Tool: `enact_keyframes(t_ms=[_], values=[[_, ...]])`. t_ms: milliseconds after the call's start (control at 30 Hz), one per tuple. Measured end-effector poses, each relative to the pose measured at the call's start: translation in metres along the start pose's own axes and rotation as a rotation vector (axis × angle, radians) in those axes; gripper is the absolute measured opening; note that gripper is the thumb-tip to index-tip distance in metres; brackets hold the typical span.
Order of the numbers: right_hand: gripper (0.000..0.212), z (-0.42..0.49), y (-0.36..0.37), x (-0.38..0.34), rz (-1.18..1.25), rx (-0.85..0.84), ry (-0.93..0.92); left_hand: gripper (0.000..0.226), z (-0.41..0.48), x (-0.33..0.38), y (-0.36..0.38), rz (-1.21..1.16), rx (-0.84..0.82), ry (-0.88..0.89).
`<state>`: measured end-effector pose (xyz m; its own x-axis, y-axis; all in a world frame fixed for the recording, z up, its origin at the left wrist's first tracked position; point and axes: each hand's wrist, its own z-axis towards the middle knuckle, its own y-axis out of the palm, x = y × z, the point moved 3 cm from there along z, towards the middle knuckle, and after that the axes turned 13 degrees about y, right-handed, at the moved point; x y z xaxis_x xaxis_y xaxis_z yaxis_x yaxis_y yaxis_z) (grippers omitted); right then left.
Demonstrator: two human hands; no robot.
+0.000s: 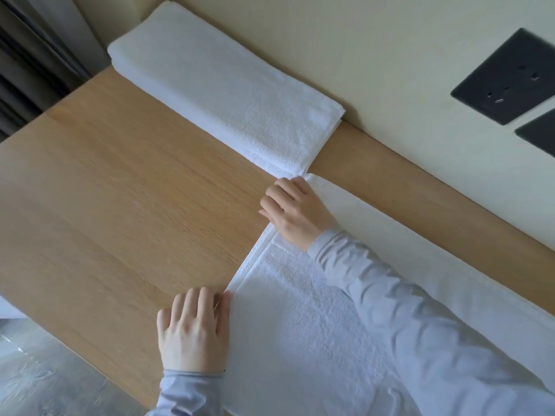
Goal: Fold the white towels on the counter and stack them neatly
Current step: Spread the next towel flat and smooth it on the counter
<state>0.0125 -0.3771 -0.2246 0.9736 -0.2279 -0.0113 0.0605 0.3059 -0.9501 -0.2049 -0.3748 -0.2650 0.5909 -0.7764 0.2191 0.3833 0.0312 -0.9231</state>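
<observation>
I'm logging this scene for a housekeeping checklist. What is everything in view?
folded towel stack: one, white, back of counter against wall
flat towel: one, white, counter's right, under both hands
counter: one, light wood, middle
wall: one, cream, behind counter
socket plates: two, black, on wall, right
curtain: one, grey, upper left
floor: one, grey, lower left
sleeves: two, pale grey, on both arms
left hand: one, flat at flat towel's near corner
right hand: one, fingers curled at its far corner

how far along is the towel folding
Done: a stack of folded white towels sits against the wall. In hand: a white terry towel lies on the wooden counter, left hand and right hand at its hemmed edge. Left: finish folding, stack it.
</observation>
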Motion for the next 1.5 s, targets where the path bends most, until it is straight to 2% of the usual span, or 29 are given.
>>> enact_keyframes(t_ms=[67, 100, 167, 233, 300, 400, 500, 567, 633, 700, 767, 867, 1033, 1133, 1233, 1300, 1400, 1500], values=[[0.017, -0.022, -0.005, -0.006, 0.157, -0.015, 0.05, 0.024, 0.005, 0.01, -0.003, -0.022, 0.047, 0.097], [0.023, -0.037, -0.006, -0.012, 0.226, -0.066, 0.016, 0.023, 0.007, 0.018, -0.003, -0.063, 0.053, 0.185], [0.039, -0.066, -0.002, -0.019, 0.265, -0.234, -0.105, 0.036, 0.006, 0.033, -0.001, -0.162, -0.021, 0.391], [0.051, -0.075, 0.004, 0.001, 0.203, -0.367, -0.095, 0.052, 0.003, 0.037, 0.002, -0.207, -0.194, 0.497], [0.056, -0.071, 0.009, 0.038, 0.134, -0.413, 0.072, 0.062, 0.002, 0.034, 0.005, -0.213, -0.328, 0.488], [0.057, -0.06, 0.012, 0.085, 0.08, -0.424, 0.369, 0.069, 0.003, 0.033, 0.008, -0.186, -0.425, 0.454], [0.058, -0.059, 0.012, 0.079, -0.01, -0.372, 0.494, 0.071, 0.003, 0.034, 0.009, -0.165, -0.447, 0.451], [0.059, -0.067, 0.001, 0.045, 0.081, -0.308, 0.482, 0.071, 0.003, 0.033, 0.011, -0.16, -0.45, 0.447], [0.056, -0.093, -0.007, -0.004, 0.194, -0.287, 0.347, 0.07, 0.003, 0.033, 0.011, -0.171, -0.447, 0.44], [0.055, -0.131, -0.012, -0.039, 0.181, -0.334, 0.219, 0.07, 0.003, 0.034, 0.011, -0.174, -0.446, 0.443], [0.056, -0.165, -0.015, -0.04, 0.151, -0.387, 0.225, 0.072, 0.002, 0.034, 0.012, -0.176, -0.456, 0.44], [0.055, -0.186, -0.022, 0.016, 0.063, -0.417, 0.411, 0.072, 0.001, 0.034, 0.012, -0.177, -0.46, 0.432], [0.063, -0.202, -0.025, 0.138, -0.08, -0.428, 0.91, 0.073, 0.001, 0.036, 0.011, -0.167, -0.479, 0.435], [0.065, -0.197, -0.022, 0.158, -0.094, -0.449, 1.079, 0.075, 0.004, 0.039, 0.008, -0.161, -0.483, 0.418], [0.059, -0.179, -0.033, 0.119, -0.05, -0.295, 1.014, 0.072, 0.012, 0.054, 0.0, -0.214, -0.434, 0.344], [0.054, -0.177, -0.041, 0.065, 0.031, -0.207, 0.889, 0.067, 0.015, 0.083, -0.003, -0.24, -0.405, 0.411], [0.053, -0.198, -0.039, -0.022, 0.011, -0.3, 0.614, 0.06, 0.015, 0.128, 0.005, -0.279, -0.412, 0.515], [0.053, -0.233, -0.038, -0.053, 0.056, -0.404, 0.477, 0.065, 0.025, 0.133, 0.022, -0.242, -0.469, 0.43]])
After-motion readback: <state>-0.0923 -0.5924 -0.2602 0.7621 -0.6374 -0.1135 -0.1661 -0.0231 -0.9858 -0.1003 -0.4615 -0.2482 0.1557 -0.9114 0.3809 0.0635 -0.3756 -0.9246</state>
